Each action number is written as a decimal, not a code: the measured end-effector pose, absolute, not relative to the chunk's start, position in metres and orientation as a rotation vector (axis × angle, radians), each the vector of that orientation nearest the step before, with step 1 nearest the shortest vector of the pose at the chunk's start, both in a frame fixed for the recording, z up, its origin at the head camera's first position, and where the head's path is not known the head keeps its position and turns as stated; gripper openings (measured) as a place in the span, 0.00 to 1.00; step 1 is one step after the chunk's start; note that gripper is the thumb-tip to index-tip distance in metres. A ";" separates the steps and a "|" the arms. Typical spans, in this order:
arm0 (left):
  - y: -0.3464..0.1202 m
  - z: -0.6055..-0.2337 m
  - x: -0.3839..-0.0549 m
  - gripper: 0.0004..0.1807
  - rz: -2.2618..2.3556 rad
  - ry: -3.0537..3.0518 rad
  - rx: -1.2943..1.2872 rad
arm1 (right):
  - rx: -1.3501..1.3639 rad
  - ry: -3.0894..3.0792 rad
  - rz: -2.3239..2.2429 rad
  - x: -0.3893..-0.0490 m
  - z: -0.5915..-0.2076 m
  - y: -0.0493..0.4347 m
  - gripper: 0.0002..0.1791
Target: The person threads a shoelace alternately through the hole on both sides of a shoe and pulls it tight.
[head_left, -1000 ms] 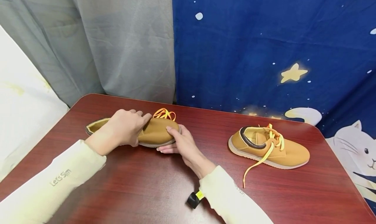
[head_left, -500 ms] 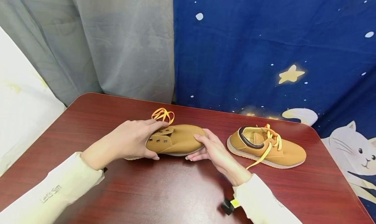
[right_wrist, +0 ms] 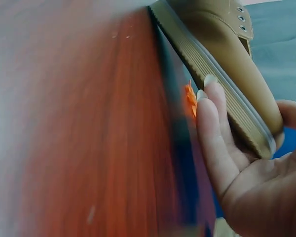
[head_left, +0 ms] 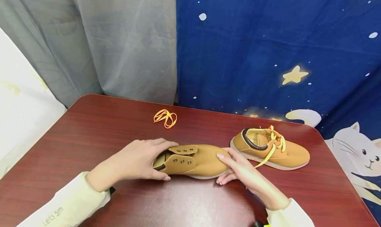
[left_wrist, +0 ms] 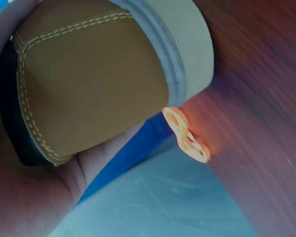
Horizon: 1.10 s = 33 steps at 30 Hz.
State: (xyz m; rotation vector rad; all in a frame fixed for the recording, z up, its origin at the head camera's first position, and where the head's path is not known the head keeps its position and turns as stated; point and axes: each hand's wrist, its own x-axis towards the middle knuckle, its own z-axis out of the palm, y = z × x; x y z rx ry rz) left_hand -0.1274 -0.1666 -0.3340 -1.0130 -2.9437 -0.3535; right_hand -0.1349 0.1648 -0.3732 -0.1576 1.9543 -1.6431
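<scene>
Both hands hold a tan shoe (head_left: 208, 159) whose eyelets carry no lace, its toe pointing right. My left hand (head_left: 140, 159) grips the heel end, thumb on the near side and fingers over the far side. At the toe, my right hand (head_left: 242, 169) pinches with its thumb on top and fingers under the sole (right_wrist: 222, 89). The heel's stitched back (left_wrist: 93, 84) fills much of the left wrist view. A bundled orange-yellow shoelace (head_left: 165, 118) lies on the table behind the shoe.
A second tan shoe (head_left: 271, 149), laced with a yellow lace, stands at the right, close behind my right hand. The dark red table (head_left: 98, 128) ends at a far edge before grey and blue curtains (head_left: 238, 55).
The held shoe has moved right and nearer to me, away from the bundled lace. My left hand has shifted back from over its middle to the heel. The laced shoe stays put.
</scene>
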 end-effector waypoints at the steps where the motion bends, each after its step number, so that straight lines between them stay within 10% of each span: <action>1: -0.163 -0.334 -0.126 0.47 -0.345 -2.940 -1.027 | -0.157 1.998 -1.606 -0.132 -0.373 0.168 0.32; 20: -0.114 -0.324 -0.123 0.44 -0.365 -3.102 -1.136 | -0.206 2.888 -0.347 -0.113 -0.366 0.187 0.31; 33: -0.161 -0.319 -0.217 0.30 -0.611 -3.316 -0.312 | -0.168 2.795 -0.297 -0.118 -0.359 0.206 0.36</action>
